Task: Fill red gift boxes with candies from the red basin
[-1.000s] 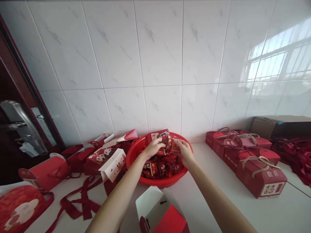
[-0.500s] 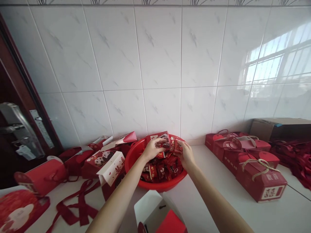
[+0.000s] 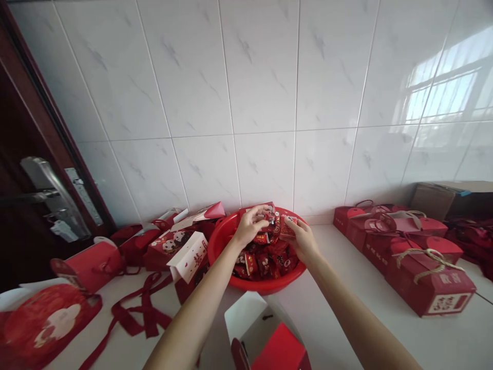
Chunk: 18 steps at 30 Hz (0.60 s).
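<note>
A red plastic basin (image 3: 265, 288) stands against the tiled wall, filled with red wrapped candy packets (image 3: 264, 264). Over its far side, my left hand (image 3: 249, 227) is closed with fingers and thumb on a small dark red candy packet (image 3: 271, 221). Close beside it, my right hand (image 3: 303, 240) pinches another red packet (image 3: 287, 227) at the basin's right rim. The two packets nearly meet, and the fingers partly cover them. Below the basin, between my forearms, an open red gift box (image 3: 281, 349) with a white inside (image 3: 248, 316) shows its raised flaps.
Several red gift boxes (image 3: 90, 264) crowd the left, with a dark red ribbon (image 3: 144, 308) in front. Closed boxes with rope bows (image 3: 431, 280) line the right. Behind them are a cardboard box (image 3: 435, 200) and dark red ribbons (image 3: 470, 241). A door handle (image 3: 54, 187) is at far left.
The view has shifted, so everything sits slightly further right. Both hands stay over the basin with packets in the fingers; the left fingers have moved a little on theirs.
</note>
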{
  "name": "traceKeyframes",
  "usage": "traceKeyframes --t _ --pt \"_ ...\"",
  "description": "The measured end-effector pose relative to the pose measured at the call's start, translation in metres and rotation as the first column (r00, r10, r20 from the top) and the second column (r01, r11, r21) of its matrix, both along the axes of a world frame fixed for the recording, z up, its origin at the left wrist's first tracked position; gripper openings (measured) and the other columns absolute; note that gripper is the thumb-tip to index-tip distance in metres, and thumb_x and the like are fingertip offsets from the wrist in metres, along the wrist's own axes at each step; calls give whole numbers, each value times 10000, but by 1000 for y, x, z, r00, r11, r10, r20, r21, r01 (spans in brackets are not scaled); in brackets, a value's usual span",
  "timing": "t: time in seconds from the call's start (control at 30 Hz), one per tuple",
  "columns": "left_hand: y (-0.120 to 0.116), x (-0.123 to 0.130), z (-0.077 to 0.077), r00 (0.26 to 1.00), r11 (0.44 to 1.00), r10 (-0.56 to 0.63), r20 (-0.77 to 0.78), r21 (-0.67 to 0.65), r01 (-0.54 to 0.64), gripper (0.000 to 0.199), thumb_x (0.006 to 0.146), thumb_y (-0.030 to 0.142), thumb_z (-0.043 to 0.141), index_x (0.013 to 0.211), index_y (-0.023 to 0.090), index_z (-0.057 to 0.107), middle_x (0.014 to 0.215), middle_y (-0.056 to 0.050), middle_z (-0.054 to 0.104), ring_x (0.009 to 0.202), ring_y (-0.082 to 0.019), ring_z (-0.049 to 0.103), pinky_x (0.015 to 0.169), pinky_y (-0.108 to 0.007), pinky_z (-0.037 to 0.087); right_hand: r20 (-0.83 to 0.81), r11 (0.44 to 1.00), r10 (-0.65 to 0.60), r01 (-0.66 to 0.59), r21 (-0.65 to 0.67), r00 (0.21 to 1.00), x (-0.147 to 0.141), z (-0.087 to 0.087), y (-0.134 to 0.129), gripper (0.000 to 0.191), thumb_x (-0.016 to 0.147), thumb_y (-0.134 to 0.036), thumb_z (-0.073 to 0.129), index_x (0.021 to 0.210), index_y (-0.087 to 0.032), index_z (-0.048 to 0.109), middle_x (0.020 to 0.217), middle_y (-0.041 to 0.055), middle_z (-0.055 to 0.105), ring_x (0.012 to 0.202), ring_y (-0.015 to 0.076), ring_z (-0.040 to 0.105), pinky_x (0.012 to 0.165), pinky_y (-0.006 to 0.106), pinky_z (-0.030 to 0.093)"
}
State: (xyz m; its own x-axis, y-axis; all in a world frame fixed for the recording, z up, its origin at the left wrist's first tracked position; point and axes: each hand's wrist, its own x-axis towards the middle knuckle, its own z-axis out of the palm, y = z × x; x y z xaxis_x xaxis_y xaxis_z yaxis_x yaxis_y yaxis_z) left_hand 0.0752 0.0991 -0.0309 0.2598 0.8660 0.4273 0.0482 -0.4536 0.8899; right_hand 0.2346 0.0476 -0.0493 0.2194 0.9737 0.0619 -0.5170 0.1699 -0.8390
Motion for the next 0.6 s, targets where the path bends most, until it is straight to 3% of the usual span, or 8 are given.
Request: traceKeyframes --t 0.1,0.27,0.6 --pt "2 1 -2 999 999 40 -10 -26 -41 391 706 287 768 1070 154 717 993 -82 747 967 -241 691 895 -375 566 -8 1000 -20 20 7 1000 1 0 0 342 553 -370 885 749 -188 671 732 7 715 660 161 654 577 264 545" --pt "7 2 -7 1000 999 -29 -1 -30 29 443 686 384 814 1047 147 720 943 -72 747 896 -225 698 869 -377 574 32 1000 -15 15 3 999 3 1 0 339 579 -384 878 756 -185 668 752 12 721 683 167 666 584 267 547" --pt "3 1 -3 997 997 -71 34 2 71 500 696 365 805 1134 143 712 899 -42 735 862 -194 684 850 -332 558 27 1000 13 -14 21 1000 3 0 0 336 600 -393 884 769 -186 680 718 2 709 676 163 668 555 252 559"
